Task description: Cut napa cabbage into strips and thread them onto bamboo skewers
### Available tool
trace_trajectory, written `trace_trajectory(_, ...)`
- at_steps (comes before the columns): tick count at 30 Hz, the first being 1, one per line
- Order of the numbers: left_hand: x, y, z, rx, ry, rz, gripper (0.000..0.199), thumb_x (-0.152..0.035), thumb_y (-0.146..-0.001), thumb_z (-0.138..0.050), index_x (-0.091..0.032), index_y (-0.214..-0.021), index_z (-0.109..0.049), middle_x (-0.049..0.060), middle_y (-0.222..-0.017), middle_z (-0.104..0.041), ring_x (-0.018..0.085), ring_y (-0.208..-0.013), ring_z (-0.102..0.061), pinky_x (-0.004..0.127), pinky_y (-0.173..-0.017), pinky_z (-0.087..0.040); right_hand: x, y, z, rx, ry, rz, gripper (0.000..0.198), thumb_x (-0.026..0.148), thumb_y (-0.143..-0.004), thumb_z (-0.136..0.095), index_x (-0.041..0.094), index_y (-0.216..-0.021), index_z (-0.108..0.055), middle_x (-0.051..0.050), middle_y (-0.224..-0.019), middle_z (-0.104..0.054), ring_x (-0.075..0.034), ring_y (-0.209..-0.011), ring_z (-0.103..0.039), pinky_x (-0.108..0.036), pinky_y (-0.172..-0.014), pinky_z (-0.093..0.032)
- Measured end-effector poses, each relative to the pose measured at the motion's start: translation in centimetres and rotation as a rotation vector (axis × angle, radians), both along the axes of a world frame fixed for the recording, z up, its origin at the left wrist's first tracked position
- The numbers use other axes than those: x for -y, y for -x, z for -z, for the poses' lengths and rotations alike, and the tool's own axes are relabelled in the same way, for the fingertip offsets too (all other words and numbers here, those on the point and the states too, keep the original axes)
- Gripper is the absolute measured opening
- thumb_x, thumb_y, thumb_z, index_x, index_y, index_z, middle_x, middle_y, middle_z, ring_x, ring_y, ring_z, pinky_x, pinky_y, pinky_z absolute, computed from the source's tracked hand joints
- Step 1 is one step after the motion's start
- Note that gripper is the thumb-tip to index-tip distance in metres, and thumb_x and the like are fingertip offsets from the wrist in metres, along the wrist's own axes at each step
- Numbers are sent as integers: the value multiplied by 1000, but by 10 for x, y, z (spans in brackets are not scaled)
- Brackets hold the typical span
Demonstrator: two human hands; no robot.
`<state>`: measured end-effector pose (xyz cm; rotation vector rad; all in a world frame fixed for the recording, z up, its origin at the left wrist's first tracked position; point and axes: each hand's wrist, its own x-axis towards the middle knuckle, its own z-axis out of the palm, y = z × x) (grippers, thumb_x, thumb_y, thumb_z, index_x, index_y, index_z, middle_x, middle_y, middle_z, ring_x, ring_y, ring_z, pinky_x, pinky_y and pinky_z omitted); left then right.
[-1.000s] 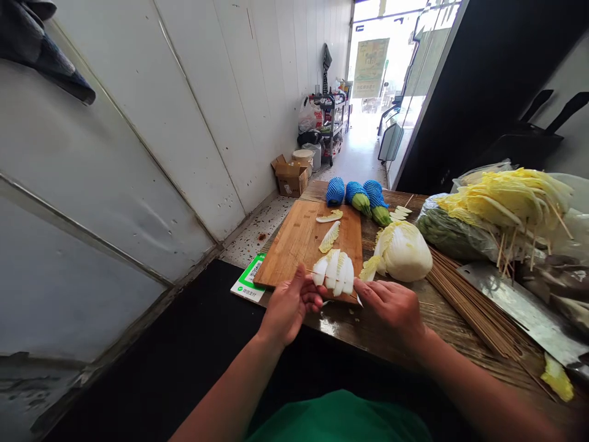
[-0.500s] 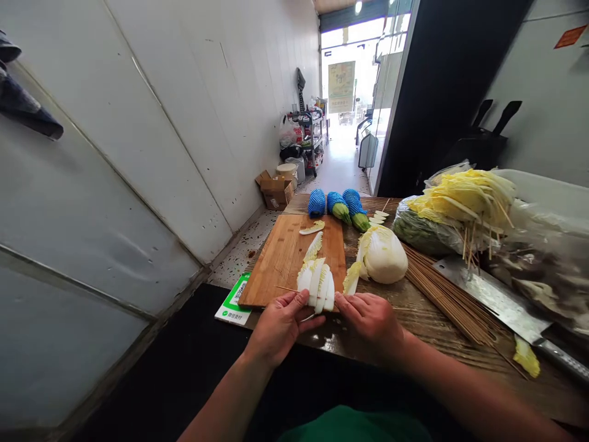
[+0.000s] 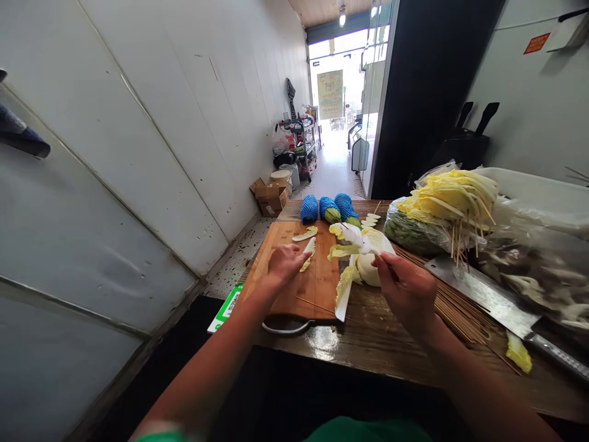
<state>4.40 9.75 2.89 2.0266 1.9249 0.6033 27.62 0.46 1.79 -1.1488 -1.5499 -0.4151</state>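
White napa cabbage pieces [image 3: 353, 238], apparently in the skewering step, are held up beside the cutting board's [image 3: 318, 287] right edge, pinched between thumb and fingers of the right hand [image 3: 407, 283]. The left hand [image 3: 286, 263], partly curled, is at a leaf strip [image 3: 310, 256] on the board, grip unconfirmed; adding this strip would call for a firm rib pinch. Blur obscures the skewer, and the pieces partly hide the cabbage head [image 3: 369, 271].
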Motion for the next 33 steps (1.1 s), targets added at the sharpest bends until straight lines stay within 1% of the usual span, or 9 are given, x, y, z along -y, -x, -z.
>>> trace_trajectory(4, -37, -13, 6, -394, 103, 62, 40, -48, -67, -59, -13, -85, -67, 15, -88, -67, 24, -80, -61, 26, -62, -40, -2, -1, 4, 15, 13, 24, 15, 24, -83, -52, 16, -84, -65, -4, -74, -71, -13, -61, -65, -22, -58, -48)
trace_trajectory(8, -42, -1, -2, -413, 132, 290, 17, -21, -67, -61, -18, -82, -69, 10, -96, -67, 22, -95, -57, 26, -79, -40, -3, -1, 7, 13, 56, 13, 16, 24, -84, -51, 16, -83, -65, -3, -72, -71, -13, -59, -64, -21, -55, -46)
trace_trajectory(11, -33, 25, -10, -371, 64, 420, 38, -8, -67, -55, -25, -100, -65, 5, -121, -56, 19, -112, -47, 25, -92, -33, -2, 0, 8, 31, 61, 9, 17, 25, -84, -52, 16, -84, -65, -4, -73, -71, -13, -60, -65, -21, -56, -46)
trace_trajectory(14, -21, 46, -14, -245, -80, 201, 39, -15, -73, -51, -19, -111, -60, 10, -117, -59, 19, -102, -54, 26, -85, -39, -1, 3, 8, 58, 46, 7, 16, 24, -84, -52, 16, -85, -65, -4, -74, -71, -14, -62, -65, -22, -58, -46)
trace_trajectory(17, -14, 41, -9, -76, 139, -43, 45, -48, -77, -46, -10, -86, -68, 14, -81, -68, 21, -68, -62, 29, -62, -44, -2, 7, 8, 97, 16, 8, 15, 22, -83, -53, 15, -85, -65, -4, -74, -71, -13, -62, -65, -21, -59, -47)
trace_trajectory(20, -12, 10, -1, -109, 343, 13, 68, -69, -71, -37, -9, -64, -67, 17, -65, -66, 23, -56, -61, 30, -54, -42, -2, 9, 8, 159, -3, 48, 16, 22, -84, -51, 15, -85, -66, -5, -76, -71, -14, -64, -65, -21, -59, -47)
trace_trajectory(25, -10, -35, 3, -379, 99, 87, 63, -62, -64, -54, -5, -90, -64, 25, -90, -64, 35, -85, -60, 37, -65, -42, -1, 4, 9, 216, -41, 176, 17, 23, -84, -51, 15, -84, -66, -6, -74, -71, -14, -61, -64, -21, -57, -45)
trace_trajectory(30, -7, -31, 2, -343, 94, 264, 33, -43, -69, -59, -18, -90, -63, 11, -92, -67, 24, -83, -61, 29, -65, -41, -2, -1, 9, 157, -25, 179, 17, 22, -85, -51, 13, -86, -65, -7, -78, -71, -15, -66, -65, -22, -60, -45)
trace_trajectory(33, -5, -17, 2, -322, 70, 273, 33, -46, -71, -57, -16, -82, -64, 12, -87, -67, 23, -80, -61, 29, -65, -40, -5, 1, 10, 132, -25, 187, 17, 22, -85, -51, 13, -86, -66, -7, -75, -70, -15, -63, -64, -22, -58, -43)
